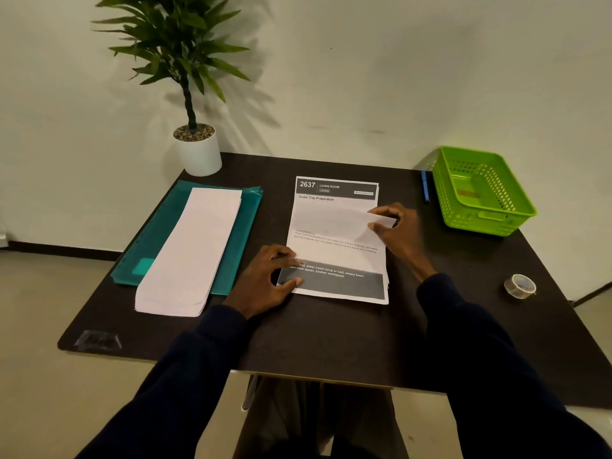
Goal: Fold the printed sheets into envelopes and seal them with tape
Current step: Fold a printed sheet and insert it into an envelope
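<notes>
Printed sheet [332,253] on table [331,336]: long axis runs away from person, header at far end. Right hand [397,233] pinches its lifted right edge. Left hand [265,279] fingers [281,252] press its near-left corner, gripping nothing.

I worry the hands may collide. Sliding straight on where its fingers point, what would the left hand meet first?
The left hand rests on the printed sheet; sliding on across it, it would probably meet the folded flap pinched by the right hand first, though height is unclear.
</notes>
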